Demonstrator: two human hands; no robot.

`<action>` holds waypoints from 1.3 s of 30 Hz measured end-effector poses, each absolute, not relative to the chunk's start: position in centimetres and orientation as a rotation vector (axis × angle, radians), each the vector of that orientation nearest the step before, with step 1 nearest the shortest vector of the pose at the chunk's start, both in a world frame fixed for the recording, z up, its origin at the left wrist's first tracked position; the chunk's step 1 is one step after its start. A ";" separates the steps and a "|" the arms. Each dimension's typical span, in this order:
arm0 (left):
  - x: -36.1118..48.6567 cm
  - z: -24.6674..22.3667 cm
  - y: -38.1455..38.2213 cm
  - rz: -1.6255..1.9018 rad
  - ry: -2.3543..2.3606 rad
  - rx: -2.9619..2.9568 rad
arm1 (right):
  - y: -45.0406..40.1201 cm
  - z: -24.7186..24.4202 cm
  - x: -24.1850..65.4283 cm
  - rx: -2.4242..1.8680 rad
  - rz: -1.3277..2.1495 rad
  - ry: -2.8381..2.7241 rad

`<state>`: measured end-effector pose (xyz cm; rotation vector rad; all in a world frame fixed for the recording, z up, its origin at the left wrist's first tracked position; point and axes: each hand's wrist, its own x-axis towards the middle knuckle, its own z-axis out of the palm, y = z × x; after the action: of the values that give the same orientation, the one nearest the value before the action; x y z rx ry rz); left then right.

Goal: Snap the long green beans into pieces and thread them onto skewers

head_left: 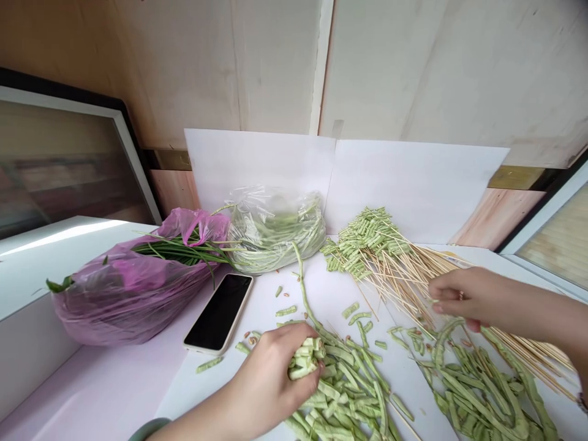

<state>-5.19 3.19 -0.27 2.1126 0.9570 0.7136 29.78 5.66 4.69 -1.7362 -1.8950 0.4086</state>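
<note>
My left hand is closed round a bundle of cut green bean pieces, their ends pointing out past the thumb. It is held over a pile of bean pieces on the white table. My right hand has its fingers curled with thumb and forefinger close together. A pale bit shows at the fingertips, too small to name. This hand is above the loose bamboo skewers and a second pile of longer green beans. Behind it, skewered bean pieces lie stacked.
A pink plastic bag of leafy greens lies at the left, beside a clear bag of long beans. A phone rests in front of them. White boards stand against the wall. Bean scraps and seeds are scattered in the middle.
</note>
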 end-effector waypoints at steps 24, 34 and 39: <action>-6.6 -2.0 6.3 0.655 1.207 2.298 | 6.9 8.9 36.4 -2.508 0.300 -1.718; -6.4 -1.7 6.1 0.594 1.171 2.339 | 6.7 7.4 35.3 -2.250 0.229 -2.024; -6.3 -1.4 6.0 0.576 1.168 2.370 | 6.5 7.5 32.0 -2.057 -0.346 -2.030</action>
<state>-6.30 6.03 -1.43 2.3703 1.1678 0.5760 31.96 6.47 7.54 -2.0570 -2.0305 -0.3459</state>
